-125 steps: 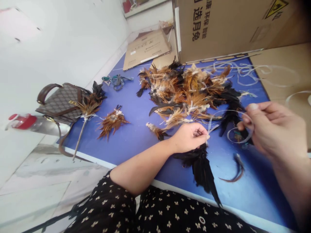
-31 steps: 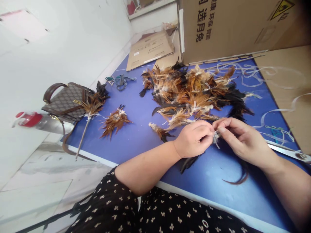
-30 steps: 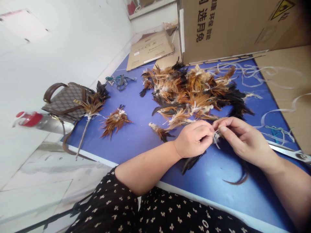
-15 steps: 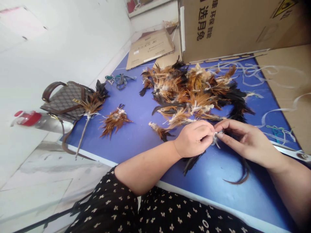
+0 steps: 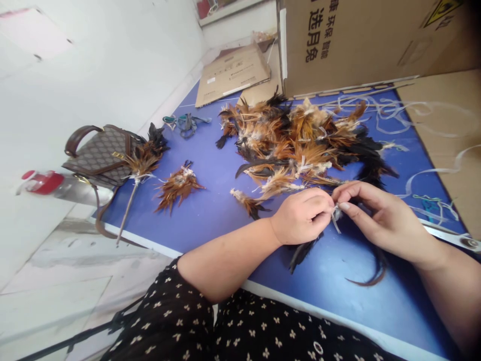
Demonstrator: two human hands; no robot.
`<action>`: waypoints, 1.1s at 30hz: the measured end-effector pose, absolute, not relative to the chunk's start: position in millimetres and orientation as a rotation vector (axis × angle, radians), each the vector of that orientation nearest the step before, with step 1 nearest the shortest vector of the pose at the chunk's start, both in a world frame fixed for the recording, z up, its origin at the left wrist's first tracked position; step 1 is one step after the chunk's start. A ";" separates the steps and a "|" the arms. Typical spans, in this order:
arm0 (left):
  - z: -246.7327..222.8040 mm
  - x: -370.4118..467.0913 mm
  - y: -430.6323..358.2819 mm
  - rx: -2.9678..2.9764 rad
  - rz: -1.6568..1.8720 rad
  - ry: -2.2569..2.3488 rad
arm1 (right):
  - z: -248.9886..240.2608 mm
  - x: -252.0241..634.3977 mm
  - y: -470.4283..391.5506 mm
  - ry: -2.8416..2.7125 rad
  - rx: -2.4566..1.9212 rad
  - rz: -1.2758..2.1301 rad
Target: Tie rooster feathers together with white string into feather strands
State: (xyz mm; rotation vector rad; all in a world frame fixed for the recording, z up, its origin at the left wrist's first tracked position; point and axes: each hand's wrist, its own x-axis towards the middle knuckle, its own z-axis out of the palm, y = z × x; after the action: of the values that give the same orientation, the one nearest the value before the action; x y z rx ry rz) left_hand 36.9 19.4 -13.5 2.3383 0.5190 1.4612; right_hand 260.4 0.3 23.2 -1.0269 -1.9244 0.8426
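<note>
My left hand (image 5: 303,215) is closed in a pinch with its fingertips on a thin white plastic string (image 5: 335,224). Opposite it, my right hand (image 5: 387,220) pinches the same string between thumb and forefinger, the two sets of fingertips touching or nearly so. A short end of string hangs below them. Dark feathers (image 5: 303,254) stick out under my left hand; whether the string is tied to them is hidden. Behind my hands lies a big heap of brown and black feather bundles (image 5: 296,140). Beneath my right hand, a long curved feather (image 5: 373,281) rests on the blue table (image 5: 214,225).
At left are a brown handbag (image 5: 99,153), a red-capped bottle (image 5: 63,188), a feather duster (image 5: 130,205) and a single feather bundle (image 5: 180,185). Cardboard (image 5: 233,70) and a large box (image 5: 361,45) stand behind. Loose white strings (image 5: 391,118) and scissors (image 5: 466,242) lie at right.
Both hands stay pinched together at nearly the same spot. The string end between them hangs straighter, and the dark feathers below my left hand have shifted slightly right.
</note>
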 end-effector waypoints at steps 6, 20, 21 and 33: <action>-14.1 35.8 19.3 2.294 1.332 0.616 | 15.1 261.8 1.5 -2.082 -0.947 0.360; -14.4 36.1 17.6 2.144 1.407 0.675 | 7.4 265.2 5.0 -2.049 -1.182 0.048; -13.4 36.1 17.3 2.092 1.406 0.686 | 7.2 264.8 4.0 -2.032 -1.203 0.077; -2.9 37.7 13.7 1.413 1.009 0.530 | 8.3 258.6 7.1 -2.183 -0.952 0.214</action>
State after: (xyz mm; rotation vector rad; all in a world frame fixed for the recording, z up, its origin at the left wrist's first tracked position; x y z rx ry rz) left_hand 37.7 13.7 -2.9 1.4133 0.5299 1.0086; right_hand 258.6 7.1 8.3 -0.9518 -2.1827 0.2144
